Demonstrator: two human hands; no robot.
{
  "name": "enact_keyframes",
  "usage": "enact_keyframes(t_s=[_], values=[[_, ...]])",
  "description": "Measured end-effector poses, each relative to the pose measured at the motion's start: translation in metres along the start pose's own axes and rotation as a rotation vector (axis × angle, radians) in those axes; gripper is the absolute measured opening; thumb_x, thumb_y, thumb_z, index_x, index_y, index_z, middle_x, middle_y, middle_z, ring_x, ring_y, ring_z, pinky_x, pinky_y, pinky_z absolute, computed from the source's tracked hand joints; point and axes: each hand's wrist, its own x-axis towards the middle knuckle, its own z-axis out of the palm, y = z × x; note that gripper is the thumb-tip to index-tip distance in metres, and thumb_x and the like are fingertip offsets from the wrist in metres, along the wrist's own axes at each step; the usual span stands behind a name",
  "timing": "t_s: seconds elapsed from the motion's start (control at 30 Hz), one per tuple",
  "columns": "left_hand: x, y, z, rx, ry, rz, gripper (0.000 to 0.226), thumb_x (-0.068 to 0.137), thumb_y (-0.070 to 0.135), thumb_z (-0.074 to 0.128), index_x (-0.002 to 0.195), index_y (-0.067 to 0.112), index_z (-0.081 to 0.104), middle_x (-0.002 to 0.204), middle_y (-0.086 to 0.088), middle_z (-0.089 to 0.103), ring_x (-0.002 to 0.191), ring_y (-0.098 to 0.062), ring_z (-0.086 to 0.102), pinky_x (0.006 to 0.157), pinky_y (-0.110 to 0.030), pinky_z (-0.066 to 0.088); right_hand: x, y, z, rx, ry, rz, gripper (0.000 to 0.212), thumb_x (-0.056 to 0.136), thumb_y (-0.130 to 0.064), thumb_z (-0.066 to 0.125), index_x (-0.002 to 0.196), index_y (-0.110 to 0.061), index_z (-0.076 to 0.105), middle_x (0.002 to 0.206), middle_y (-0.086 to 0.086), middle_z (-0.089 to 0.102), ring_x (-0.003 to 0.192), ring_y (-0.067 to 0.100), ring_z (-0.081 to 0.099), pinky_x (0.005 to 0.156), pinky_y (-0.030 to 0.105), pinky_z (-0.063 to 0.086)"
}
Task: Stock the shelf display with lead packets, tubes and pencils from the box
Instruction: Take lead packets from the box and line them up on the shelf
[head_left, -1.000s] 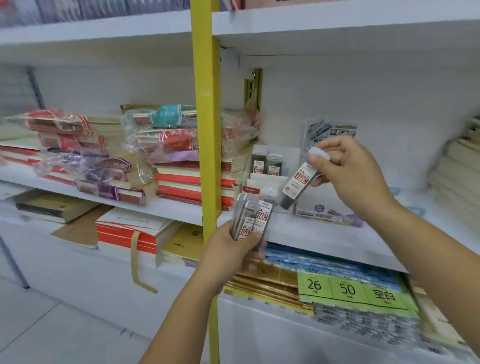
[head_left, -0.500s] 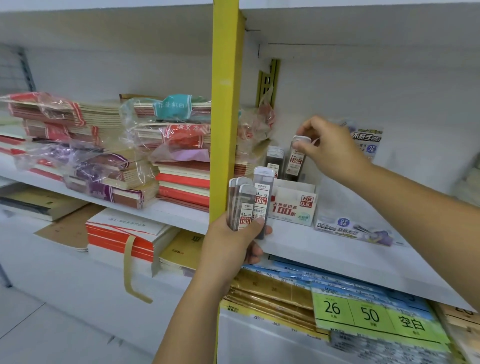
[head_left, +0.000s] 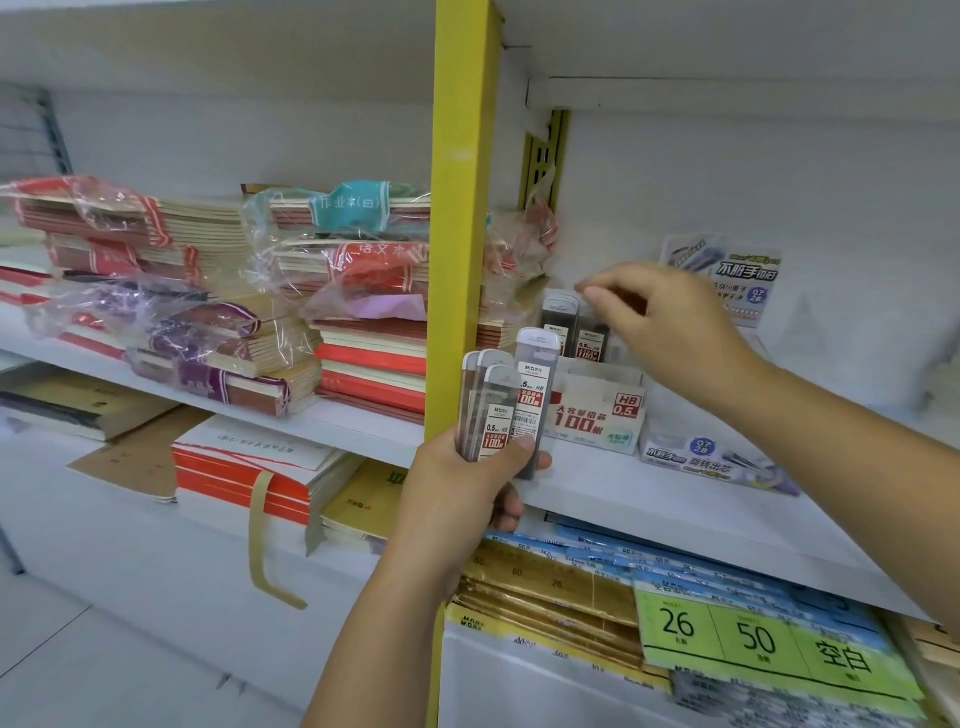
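Mostly clear lead tubes (head_left: 494, 410) with red labels

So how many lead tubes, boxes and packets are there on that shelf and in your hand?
Tubes in left hand: 4
Tubes in box: 2 seen; right hand may hide more
Box: 1
Packets: 2
Total: 9 seen

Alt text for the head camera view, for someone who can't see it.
A person's left hand grips several lead tubes before a white shelf; the right hand hovers over more tubes standing in a display box. Wrapped notebook stacks sit left.
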Motion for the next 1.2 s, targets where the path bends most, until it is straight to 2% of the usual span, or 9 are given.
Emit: enact_keyframes(t_s=[0.07, 0.17, 0.23, 0.33, 0.5, 0.6, 0.7, 0.97, 1.2], values=[[-0.001, 0.002, 0.003, 0.002, -0.019, 0.01, 0.009, 0.094, 0.026, 0.066, 0.103, 0.023, 0.066, 0.089, 0.002, 0.078, 0.049, -0.007, 0.053, 0.049, -0.022, 0.05, -0.017, -0.019, -0.002, 0.259, -0.132, 0.053, 0.021, 0.093, -0.038, 0.056, 0.11, -0.034, 0.067, 0.082, -0.02, 0.07, 0.066, -0.01, 0.06, 0.058, 0.004, 0.043], [-0.003, 0.004, 0.009, 0.007, -0.052, 0.025, 0.009, 0.094, 0.027, 0.066, 0.102, 0.024, 0.067, 0.09, 0.001, 0.078, 0.05, -0.008, 0.053, 0.049, -0.022, 0.049, -0.028, -0.028, 0.003, 0.474, -0.297, 0.16, 0.017, 0.091, -0.031, 0.063, 0.106, -0.037, 0.063, 0.081, -0.01, 0.074, 0.057, -0.001, 0.063, 0.049, 0.01, 0.044], [-0.004, 0.005, 0.011, 0.009, -0.048, 0.034, 0.012, 0.094, 0.031, 0.066, 0.104, 0.024, 0.067, 0.09, 0.002, 0.078, 0.05, -0.008, 0.053, 0.049, -0.021, 0.049, -0.026, -0.025, 0.002, 0.529, -0.227, 0.22, 0.017, 0.091, -0.021, 0.065, 0.1, -0.035, 0.062, 0.076, -0.01, 0.074, 0.055, 0.001, 0.062, 0.047, 0.015, 0.045], [-0.003, 0.007, 0.011, 0.022, 0.001, 0.036, 0.02, 0.091, 0.042, 0.066, 0.104, 0.026, 0.064, 0.089, 0.006, 0.078, 0.05, -0.005, 0.054, 0.05, -0.02, 0.049, -0.014, -0.013, -0.014, 0.542, 0.05, 0.219, 0.019, 0.093, -0.017, 0.062, 0.096, -0.035, 0.057, 0.078, -0.007, 0.073, 0.059, 0.0, 0.063, 0.049, 0.013, 0.044], [-0.001, 0.007, 0.01, 0.02, 0.027, 0.032, 0.013, 0.097, 0.043, 0.056, 0.105, 0.033, 0.06, 0.089, 0.006, 0.077, 0.049, -0.005, 0.051, 0.046, -0.019, 0.044, -0.001, 0.006, -0.022, 0.182, 0.118, 0.023, 0.017, 0.094, -0.021, 0.06, 0.103, -0.034, 0.052, 0.085, -0.017, 0.064, 0.069, -0.011, 0.056, 0.059, 0.004, 0.04], [-0.001, 0.007, 0.011, 0.016, 0.006, 0.038, 0.009, 0.099, 0.036, 0.056, 0.107, 0.034, 0.06, 0.09, 0.006, 0.076, 0.049, -0.005, 0.051, 0.046, -0.019, 0.044, 0.003, 0.012, -0.013, 0.018, 0.061, -0.035, 0.02, 0.095, -0.022, 0.059, 0.114, -0.028, 0.054, 0.089, -0.012, 0.062, 0.074, -0.003, 0.058, 0.062, 0.013, 0.041], [-0.001, 0.006, 0.011, 0.013, -0.023, 0.041, 0.008, 0.1, 0.032, 0.055, 0.107, 0.034, 0.06, 0.09, 0.005, 0.076, 0.05, -0.006, 0.05, 0.046, -0.02, 0.045, 0.007, 0.017, -0.006, -0.052, 0.034, -0.058, 0.025, 0.093, -0.021, 0.061, 0.118, -0.024, 0.058, 0.094, -0.008, 0.06, 0.084, 0.014, 0.059, 0.074, 0.03, 0.047], [-0.001, 0.003, 0.01, -0.001, -0.02, 0.015, 0.018, 0.098, 0.024, 0.053, 0.102, 0.039, 0.061, 0.086, 0.0, 0.074, 0.052, -0.007, 0.047, 0.045, -0.021, 0.04, 0.018, 0.035, 0.01, -0.049, -0.005, 0.103, 0.033, 0.087, -0.02, 0.07, 0.117, -0.021, 0.058, 0.097, 0.001, 0.059, 0.082, 0.016, 0.057, 0.077, 0.031, 0.048], [0.0, 0.002, 0.01, -0.007, -0.017, 0.05, 0.012, 0.099, 0.03, 0.057, 0.108, 0.036, 0.061, 0.091, 0.006, 0.076, 0.062, -0.006, 0.065, 0.055, -0.021, 0.053, 0.019, 0.042, 0.018, -0.319, -0.046, 0.011, 0.027, 0.091, -0.024, 0.063, 0.117, -0.017, 0.068, 0.102, 0.003, 0.047, 0.102, 0.023, 0.047, 0.083, 0.029, 0.034]])
